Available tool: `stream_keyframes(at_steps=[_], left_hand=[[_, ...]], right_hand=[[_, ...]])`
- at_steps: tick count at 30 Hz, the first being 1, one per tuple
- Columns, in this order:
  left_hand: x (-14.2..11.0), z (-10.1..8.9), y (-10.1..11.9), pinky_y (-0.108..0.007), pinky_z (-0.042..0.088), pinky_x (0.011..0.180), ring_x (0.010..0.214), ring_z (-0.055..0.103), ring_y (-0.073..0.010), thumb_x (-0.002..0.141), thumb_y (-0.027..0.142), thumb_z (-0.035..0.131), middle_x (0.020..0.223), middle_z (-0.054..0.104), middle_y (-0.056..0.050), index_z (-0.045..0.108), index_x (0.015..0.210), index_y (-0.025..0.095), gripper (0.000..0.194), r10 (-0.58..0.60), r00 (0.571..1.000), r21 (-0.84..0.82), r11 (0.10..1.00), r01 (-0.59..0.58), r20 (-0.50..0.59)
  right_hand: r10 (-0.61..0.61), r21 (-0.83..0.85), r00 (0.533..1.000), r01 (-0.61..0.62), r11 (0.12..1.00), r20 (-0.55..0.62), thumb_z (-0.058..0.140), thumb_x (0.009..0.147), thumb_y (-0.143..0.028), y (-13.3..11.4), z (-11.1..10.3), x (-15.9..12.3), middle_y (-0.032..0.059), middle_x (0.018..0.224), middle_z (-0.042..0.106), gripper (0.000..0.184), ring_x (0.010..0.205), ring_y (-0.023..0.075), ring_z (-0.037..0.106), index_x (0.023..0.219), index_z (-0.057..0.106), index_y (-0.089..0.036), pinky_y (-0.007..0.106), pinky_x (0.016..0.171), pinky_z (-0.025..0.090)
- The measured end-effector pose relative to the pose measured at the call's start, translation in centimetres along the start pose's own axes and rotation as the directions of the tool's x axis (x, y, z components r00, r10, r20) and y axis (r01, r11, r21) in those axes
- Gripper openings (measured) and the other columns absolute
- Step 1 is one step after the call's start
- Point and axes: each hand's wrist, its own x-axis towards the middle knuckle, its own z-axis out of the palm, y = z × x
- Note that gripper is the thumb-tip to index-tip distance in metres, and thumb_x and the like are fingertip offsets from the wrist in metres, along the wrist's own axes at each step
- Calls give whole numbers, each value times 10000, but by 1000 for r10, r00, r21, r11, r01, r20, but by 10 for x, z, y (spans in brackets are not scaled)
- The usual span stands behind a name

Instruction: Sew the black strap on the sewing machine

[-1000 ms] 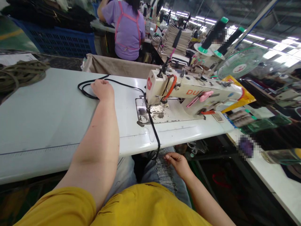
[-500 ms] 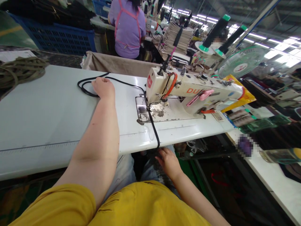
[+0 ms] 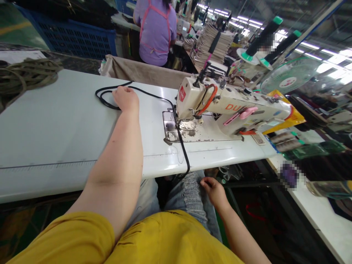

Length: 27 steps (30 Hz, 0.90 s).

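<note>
A long black cord [image 3: 155, 96] lies in loops on the white sewing table, runs under the needle area of the sewing machine [image 3: 217, 101] and hangs over the table's front edge. My left hand [image 3: 126, 98] is closed on the cord beside its loops, left of the machine; its fingertips are partly hidden. My right hand [image 3: 215, 189] hovers below the table edge by my knee, apart from the hanging cord. Its thumb and forefinger are curled close together, and nothing shows between them.
Olive webbing [image 3: 33, 73] is heaped at the table's left end. Behind stand a blue crate [image 3: 79, 42], a person in a purple top [image 3: 156, 35] and a stack of fabric pieces [image 3: 211, 44]. Thread cones [image 3: 261, 38] and a fan [image 3: 288, 75] rise beyond the machine.
My right hand has moved right, away from the hanging end of the cord. My left hand stays at the loops. The whole view has shifted slightly.
</note>
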Motion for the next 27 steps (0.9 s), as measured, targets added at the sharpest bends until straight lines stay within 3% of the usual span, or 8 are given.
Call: stream_keyframes(at_steps=[6, 10, 13, 16, 17, 20, 22, 27], left_hand=[[2, -2, 0, -564, 383, 1221, 1370, 544, -363, 909, 149, 633, 1095, 732, -131, 692, 1006, 175, 116, -7, 999, -33, 999, 9, 39], [2, -5, 2, -580, 357, 1238, 1420, 499, -376, 889, 207, 686, 1098, 720, -114, 671, 995, 215, 108, -20, 998, -50, 998, 23, 65], [0, -6, 3, -565, 358, 1238, 1405, 505, -365, 885, 196, 684, 1069, 710, -113, 653, 983, 216, 104, -10, 999, -47, 999, 13, 49], [-2, -6, 4, -553, 377, 1232, 1368, 540, -352, 876, 142, 653, 1059, 712, -116, 652, 963, 206, 108, -1, 1000, -22, 1000, 2, 22], [-2, -5, 4, -547, 383, 1231, 1360, 548, -346, 872, 120, 638, 1060, 714, -115, 653, 958, 203, 120, 0, 1000, -17, 1000, 0, 14], [-3, -5, 5, -510, 396, 1226, 1354, 559, -323, 865, 62, 589, 1082, 717, -111, 652, 939, 196, 166, 4, 1000, -18, 1000, -4, -10], [-3, -5, 6, -492, 394, 1226, 1358, 560, -314, 865, 38, 559, 1104, 719, -117, 649, 915, 195, 188, 4, 1000, -20, 1000, -5, -19], [-1, -3, 6, -515, 391, 1219, 1339, 570, -321, 858, 22, 546, 1109, 726, -125, 646, 901, 189, 199, 4, 1000, -25, 1000, -4, -1]], right_hand=[[337, -273, 940, -340, 900, -58, 685, 864, -302, 52, -70, -15, 179, 844, 769, 190, 801, 313, 762, 878, 796, -148, 413, 759, 570], [429, -447, 898, -424, 788, -96, 710, 789, -151, 50, -77, -26, 275, 949, 752, 247, 683, 309, 744, 1008, 793, -76, 398, 649, 518], [317, -488, 945, -313, 815, -77, 615, 955, -207, 21, -68, -26, 234, 1103, 758, 247, 827, 280, 761, 1138, 764, -134, 353, 700, 497], [129, -469, 986, -162, 868, -101, 538, 1078, -452, -28, -61, -19, 134, 952, 755, 352, 873, 280, 735, 947, 746, -200, 361, 744, 499], [-16, -429, 988, -52, 902, -154, 530, 1088, -458, -46, -60, -16, 123, 943, 749, 366, 875, 273, 726, 934, 742, -202, 365, 760, 512], [-476, -247, 838, 418, 874, -265, 500, 1116, -315, -96, -57, -4, 109, 1116, 743, 276, 1041, 240, 706, 1189, 746, -213, 365, 942, 554], [-603, -216, 746, 563, 798, -282, 564, 1095, -283, -121, -53, 6, 109, 1168, 730, 262, 1091, 243, 683, 1293, 724, -219, 380, 995, 556], [-627, -181, 736, 601, 779, -256, 665, 1035, -227, -140, -38, 28, 92, 1063, 709, 225, 1009, 250, 651, 1241, 756, -221, 388, 914, 558]])
